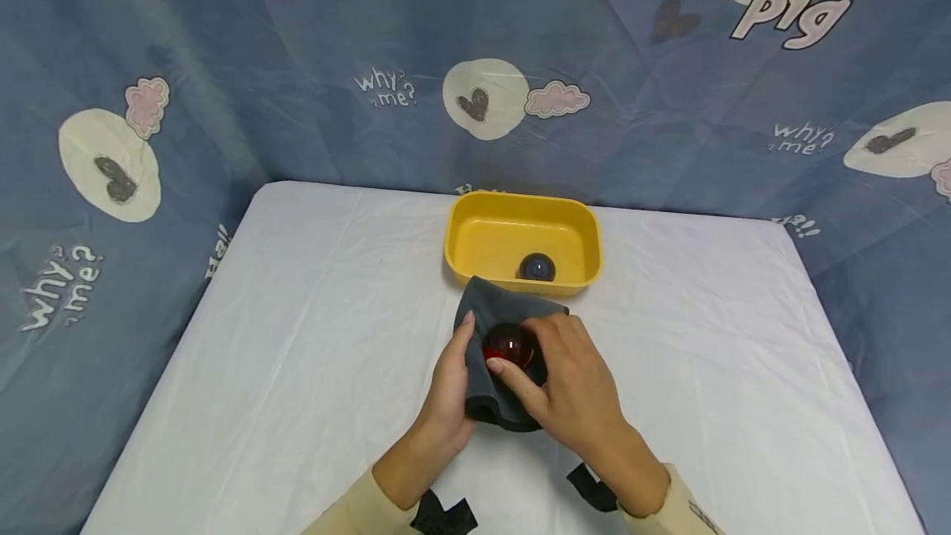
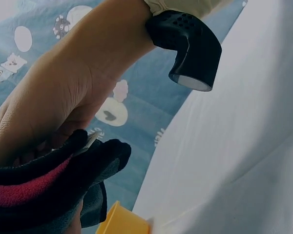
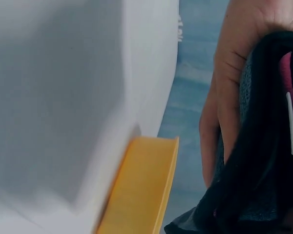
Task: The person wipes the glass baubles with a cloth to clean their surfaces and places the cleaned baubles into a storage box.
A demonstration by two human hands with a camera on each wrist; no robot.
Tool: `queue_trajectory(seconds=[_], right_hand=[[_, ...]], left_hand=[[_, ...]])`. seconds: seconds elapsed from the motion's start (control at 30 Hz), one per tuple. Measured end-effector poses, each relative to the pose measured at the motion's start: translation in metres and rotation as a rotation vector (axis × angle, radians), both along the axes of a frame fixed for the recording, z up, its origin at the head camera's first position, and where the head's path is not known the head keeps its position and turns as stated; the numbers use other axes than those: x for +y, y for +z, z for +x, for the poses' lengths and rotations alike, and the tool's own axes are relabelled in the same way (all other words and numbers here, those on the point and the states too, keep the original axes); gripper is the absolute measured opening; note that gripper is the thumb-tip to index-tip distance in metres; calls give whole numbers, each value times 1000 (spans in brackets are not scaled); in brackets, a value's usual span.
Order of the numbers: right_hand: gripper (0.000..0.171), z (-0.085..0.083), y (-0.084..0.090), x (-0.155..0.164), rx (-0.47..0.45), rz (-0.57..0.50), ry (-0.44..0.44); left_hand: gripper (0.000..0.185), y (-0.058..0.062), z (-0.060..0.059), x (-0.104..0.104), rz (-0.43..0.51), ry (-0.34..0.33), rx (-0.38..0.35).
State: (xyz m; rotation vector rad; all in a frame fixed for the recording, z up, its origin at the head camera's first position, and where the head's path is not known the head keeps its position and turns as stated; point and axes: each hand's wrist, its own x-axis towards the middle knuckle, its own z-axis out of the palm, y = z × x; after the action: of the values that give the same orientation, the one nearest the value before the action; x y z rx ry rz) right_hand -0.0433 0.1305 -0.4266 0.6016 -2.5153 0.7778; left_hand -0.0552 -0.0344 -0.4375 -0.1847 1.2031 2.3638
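Observation:
A dark grey cloth point(image 1: 496, 310) with a black edge lies across my left hand point(image 1: 447, 390), which holds it from below with the thumb along its left side. On the cloth sits a glossy dark red ball point(image 1: 508, 343). My right hand point(image 1: 578, 382) pinches this ball between thumb and fingers, from the right. Pink and a white tag show inside the folds of the cloth point(image 2: 39, 190) in the left wrist view. The ball is hidden in both wrist views. In the right wrist view, fingers press along the outside of the cloth point(image 3: 256, 151).
Just beyond the hands stands a yellow tray point(image 1: 520, 198) with a dark, shiny ball point(image 1: 537, 267) in it. White cloth covers the table point(image 1: 334, 337). Black tape pieces point(image 1: 444, 516) lie near the front edge. A blue printed curtain point(image 1: 312, 106) surrounds the table's back and sides.

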Motion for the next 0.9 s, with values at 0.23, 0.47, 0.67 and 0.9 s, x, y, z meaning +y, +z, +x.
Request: queue_trajectory(seconds=[0.23, 0.47, 0.67, 0.9], right_hand=[[61, 1, 1, 1, -37, 24, -13], [77, 6, 1, 6, 15, 88, 74], [73, 6, 1, 6, 79, 120, 94], [63, 2, 1, 7, 83, 95, 84]], left_hand=[[70, 0, 0, 0, -9, 2, 5], [70, 1, -2, -2, -10, 8, 43], [69, 2, -2, -1, 6, 1, 37], [67, 2, -1, 0, 22, -15, 35]])
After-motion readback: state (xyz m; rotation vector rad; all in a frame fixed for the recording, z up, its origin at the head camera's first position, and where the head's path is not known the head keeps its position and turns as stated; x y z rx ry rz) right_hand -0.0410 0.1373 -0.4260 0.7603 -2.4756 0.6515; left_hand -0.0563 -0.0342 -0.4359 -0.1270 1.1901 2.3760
